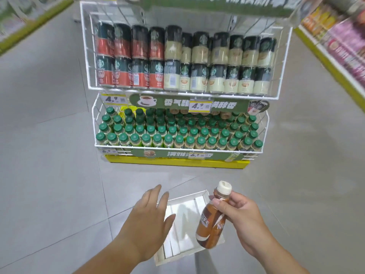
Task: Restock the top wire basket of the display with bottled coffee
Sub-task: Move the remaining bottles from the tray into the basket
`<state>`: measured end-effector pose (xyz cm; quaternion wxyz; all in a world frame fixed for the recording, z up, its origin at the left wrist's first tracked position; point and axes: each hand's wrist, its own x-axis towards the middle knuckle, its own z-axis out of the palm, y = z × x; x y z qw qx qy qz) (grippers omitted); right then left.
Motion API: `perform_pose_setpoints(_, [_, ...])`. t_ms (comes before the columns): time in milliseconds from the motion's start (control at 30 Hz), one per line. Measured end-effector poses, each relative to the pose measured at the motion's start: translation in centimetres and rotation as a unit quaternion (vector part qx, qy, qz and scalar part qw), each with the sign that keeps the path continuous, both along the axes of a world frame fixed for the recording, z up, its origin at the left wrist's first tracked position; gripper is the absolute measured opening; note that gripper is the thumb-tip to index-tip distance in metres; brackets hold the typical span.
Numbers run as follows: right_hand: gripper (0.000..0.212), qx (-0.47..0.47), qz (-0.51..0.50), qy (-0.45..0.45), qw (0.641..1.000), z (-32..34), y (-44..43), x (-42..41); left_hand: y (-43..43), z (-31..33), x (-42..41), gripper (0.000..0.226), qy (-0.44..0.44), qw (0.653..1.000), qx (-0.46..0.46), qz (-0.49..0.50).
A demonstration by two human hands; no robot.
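With the right hand (244, 216) gripping 1 coffee bottle (214, 218) by its neck and the left hand (150, 220) spread empty, lift it upright toward 12 o'clock, clearing the basket (183, 91) rim

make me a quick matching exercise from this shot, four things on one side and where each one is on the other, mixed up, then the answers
Things:
1. brown coffee bottle
2. green-capped bottles
3. stacked cans
4. white cardboard tray

Places:
A. on the floor below the hands
B. lower wire basket of the display
C. in the right hand
D. upper wire basket of the display

Pairs: 1-C, 2-B, 3-D, 4-A

The left hand is open and holds nothing.
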<state>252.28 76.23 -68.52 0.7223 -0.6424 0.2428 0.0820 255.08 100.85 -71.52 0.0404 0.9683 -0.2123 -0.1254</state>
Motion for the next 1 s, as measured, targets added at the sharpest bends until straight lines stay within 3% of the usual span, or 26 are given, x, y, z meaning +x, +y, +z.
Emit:
perform_pose_setpoints(167, [0.030,-0.046,0.017,-0.063,0.997,20.6,-0.9,3.9,-0.6,18.3,5.1,0.078,-0.045,0.998,-0.046,0.006])
perform_pose_setpoints(333, [0.011,-0.116,0.026,-0.137,0.983,41.7,-0.5,7.3,-0.9,39.9,10.0,0.104,-0.108,0.993,-0.056,-0.002])
perform_pose_setpoints(367, [0.008,-0.127,0.027,-0.148,0.980,45.4,-0.1,7.7,-1.0,44.0,10.5,0.107,-0.068,0.996,-0.052,0.002])
perform_pose_setpoints(533, [0.021,-0.171,0.005,-0.193,0.966,60.6,2.6,9.4,0.3,59.9,13.0,0.095,-0.086,0.994,-0.067,0.005])
perform_pose_setpoints(767, [0.030,-0.198,-0.028,-0.220,0.955,73.9,3.0,12.6,1.7,73.3,15.8,0.088,-0.166,0.985,-0.054,-0.008])
perform_pose_setpoints(1000, [0.028,-0.254,-0.054,-0.228,0.938,80.3,-0.4,18.9,0.0,78.4,18.8,0.086,-0.220,0.975,-0.043,0.007])
